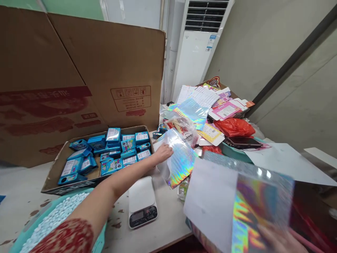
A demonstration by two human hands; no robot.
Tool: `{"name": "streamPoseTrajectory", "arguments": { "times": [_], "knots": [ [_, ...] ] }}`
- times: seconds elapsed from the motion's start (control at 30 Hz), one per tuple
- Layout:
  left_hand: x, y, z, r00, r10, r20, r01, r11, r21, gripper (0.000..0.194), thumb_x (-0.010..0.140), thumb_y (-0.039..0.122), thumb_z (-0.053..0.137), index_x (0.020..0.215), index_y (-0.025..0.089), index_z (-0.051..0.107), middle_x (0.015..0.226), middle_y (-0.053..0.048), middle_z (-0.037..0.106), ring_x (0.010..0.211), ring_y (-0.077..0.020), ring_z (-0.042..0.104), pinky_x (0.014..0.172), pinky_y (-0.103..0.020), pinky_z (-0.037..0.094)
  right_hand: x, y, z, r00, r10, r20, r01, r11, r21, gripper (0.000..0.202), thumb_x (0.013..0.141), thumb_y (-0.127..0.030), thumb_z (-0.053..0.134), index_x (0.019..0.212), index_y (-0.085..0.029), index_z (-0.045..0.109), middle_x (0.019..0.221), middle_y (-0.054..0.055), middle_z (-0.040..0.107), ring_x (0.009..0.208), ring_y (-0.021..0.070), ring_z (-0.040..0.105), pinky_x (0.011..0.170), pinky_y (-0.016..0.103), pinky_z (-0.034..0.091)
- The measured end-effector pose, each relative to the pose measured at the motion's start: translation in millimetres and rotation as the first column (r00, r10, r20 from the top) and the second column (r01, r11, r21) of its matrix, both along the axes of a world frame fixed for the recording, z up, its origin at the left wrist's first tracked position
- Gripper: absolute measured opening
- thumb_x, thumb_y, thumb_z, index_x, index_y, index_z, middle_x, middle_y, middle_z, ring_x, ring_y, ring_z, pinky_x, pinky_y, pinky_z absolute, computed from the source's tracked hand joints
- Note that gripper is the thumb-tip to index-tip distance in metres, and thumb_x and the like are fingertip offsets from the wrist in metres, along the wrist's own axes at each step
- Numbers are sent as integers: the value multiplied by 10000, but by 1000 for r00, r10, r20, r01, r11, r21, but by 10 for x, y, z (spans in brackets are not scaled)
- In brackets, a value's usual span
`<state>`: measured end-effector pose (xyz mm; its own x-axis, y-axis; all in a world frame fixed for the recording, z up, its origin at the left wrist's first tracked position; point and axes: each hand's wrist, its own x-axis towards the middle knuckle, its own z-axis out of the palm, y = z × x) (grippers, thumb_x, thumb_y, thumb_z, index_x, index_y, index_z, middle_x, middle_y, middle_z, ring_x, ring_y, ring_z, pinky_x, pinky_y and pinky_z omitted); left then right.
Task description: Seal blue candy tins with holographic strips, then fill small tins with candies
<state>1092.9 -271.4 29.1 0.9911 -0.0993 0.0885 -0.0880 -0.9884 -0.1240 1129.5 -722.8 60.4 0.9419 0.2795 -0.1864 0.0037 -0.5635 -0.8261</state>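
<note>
My left hand (163, 153) reaches across to the middle with its fingers closed on the edge of a shiny holographic sheet (181, 165), which has a white backing. At the lower right my right hand (279, 239), blurred, grips a holographic sheet stack (210, 196), white on part of its face and rainbow-silver on the rest. Beneath my left forearm lies a white kitchen scale (142, 196). Left of it stands a shallow cardboard tray (50, 181) of small blue boxes (113, 135).
A teal basin (98, 242) of pale candies (52, 221) stands at lower left. Behind the tray rises a large carton (105, 70). At right are flattened printed boxes (226, 110), a red plastic bag (234, 127) and a phone (243, 141) on another teal basin (231, 153).
</note>
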Motion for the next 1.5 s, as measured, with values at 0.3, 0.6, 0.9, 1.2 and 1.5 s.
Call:
{"name": "streamPoseTrajectory", "arguments": {
  "times": [0.3,0.6,0.9,1.2,1.5],
  "knots": [
    [-661,254,207,988,155,-2,-155,988,14,234,874,71,402,855,134,626,833,-118,614,838,-225,558,816,-372,360,1270,2291,232,872,490,-7,-484,864,141,456,584,-422,678,944,-144,643,769,76,716,726,253,671,678,363,540],
    [-366,-88,45,977,200,71,-171,941,-293,598,880,61,335,1426,299,278,1521,-76,237,1258,-242,422,933,-374,398,1100,3487,-231,823,310,476,-216,946,-243,658,725,-340,619,1285,-45,438,1332,263,445,1274,391,373,1024,568,280],
    [-2220,-469,-548,409,786,-464,-662,-95,-744,435,870,329,473,1276,173,494,1307,-100,549,1178,-219,525,999,-323,393,-1184,2245,-1294,864,458,211,-485,869,102,489,826,-544,447,1076,-146,579,1064,140,610,961,250,572,832,391,462],
    [-2450,-817,-1048,42,683,-729,-551,-593,-587,808,777,382,565,1449,104,214,1522,-158,230,1416,-248,176,1142,-330,178,-1850,2750,-1926,754,645,-120,-647,762,27,568,743,-650,443,917,-152,656,808,119,670,872,304,576,762,404,447],
    [-3173,-743,-578,328,917,-228,-523,-25,-852,487,790,335,537,1262,213,529,1410,-70,457,1317,-210,383,1128,-358,262,-2169,2556,-1401,819,559,-127,-549,829,111,664,736,-663,478,1119,-127,557,1076,169,601,971,278,568,823,404,459]
  ]
}}
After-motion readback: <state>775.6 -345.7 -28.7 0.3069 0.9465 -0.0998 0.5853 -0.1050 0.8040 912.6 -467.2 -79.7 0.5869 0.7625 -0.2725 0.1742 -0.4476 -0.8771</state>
